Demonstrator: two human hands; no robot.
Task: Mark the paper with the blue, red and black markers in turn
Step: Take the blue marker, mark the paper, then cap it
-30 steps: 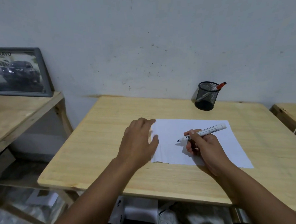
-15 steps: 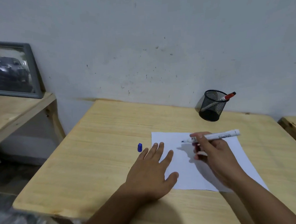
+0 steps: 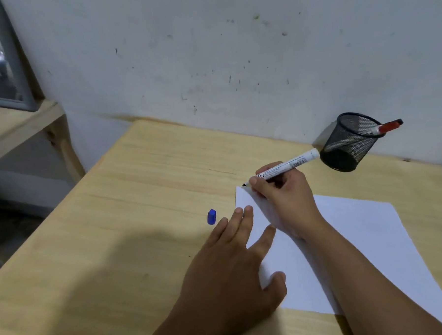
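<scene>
Right hand [image 3: 284, 197] closed in a writing grip on the white-barrelled marker with the dark uncapped tip [image 3: 284, 166]; the tip sits at the far left corner of the white sheet of paper [image 3: 358, 226], and whether it touches the sheet or the wood just past it cannot be told. A small blue cap [image 3: 211, 216] lies on the pale wooden surface [image 3: 139, 197] just left of the sheet, so this is judged to be the blue marker and the first of the three marks. No mark is visible on the sheet yet. Left hand [image 3: 232, 264] lies flat, fingers spread and gripping nothing, with thumb and two fingertips over the sheet's left edge and the rest on the wood. For a clean stroke: keep that hand pressing so the sheet cannot slide, and draw the tip inward, toward the sheet's middle, since at the corner a short slip would ink the wood. The middle and right of the sheet are bare and give ample room. The sheet's near right corner lies close to the front edge of the surface, under the right forearm; dragging the arm could pull it over. The black wire-mesh pen cup [image 3: 349, 142] stands well apart at the back right, a red-capped marker [image 3: 386, 126] leaning out of it; the path there looks unobstructed. The black marker is not visible.
</scene>
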